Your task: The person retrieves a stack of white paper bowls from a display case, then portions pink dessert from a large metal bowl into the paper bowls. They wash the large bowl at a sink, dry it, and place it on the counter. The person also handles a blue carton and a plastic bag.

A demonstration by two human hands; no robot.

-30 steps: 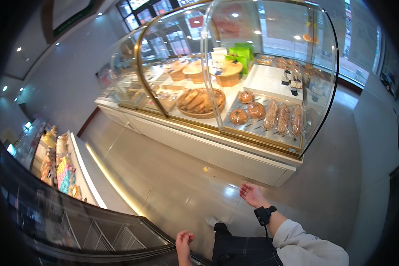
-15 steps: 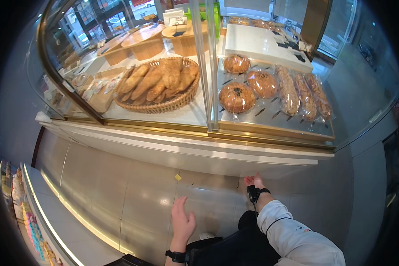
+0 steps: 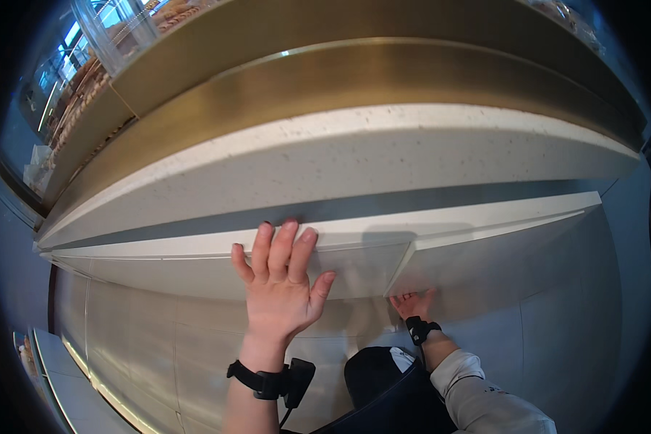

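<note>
A low white cabinet runs under the display counter [image 3: 354, 155]. My left hand [image 3: 278, 289] lies with fingers spread and stretched over the top edge of its front panel [image 3: 173, 271], holding nothing. Lower and to the right, my right hand [image 3: 414, 304] is at the bottom left corner of a cabinet door [image 3: 484, 249]. Its fingers bend at the door's edge, the thumb apart on the right; the fingertips are partly hidden. The door's left edge stands out from the panel beside it. Both wrists wear black bands with small devices.
A brass-coloured rail [image 3: 383, 79] and a speckled stone edge overhang the cabinet. Glass panes [image 3: 116, 36] and baked goods are at the upper left. A tiled floor [image 3: 130, 340] spreads below, with another lit shelf unit [image 3: 47, 376] at the lower left.
My view has come down and closer to the counter front. My left hand has risen from above the floor to the panel's top edge. The door near my right hand now stands out.
</note>
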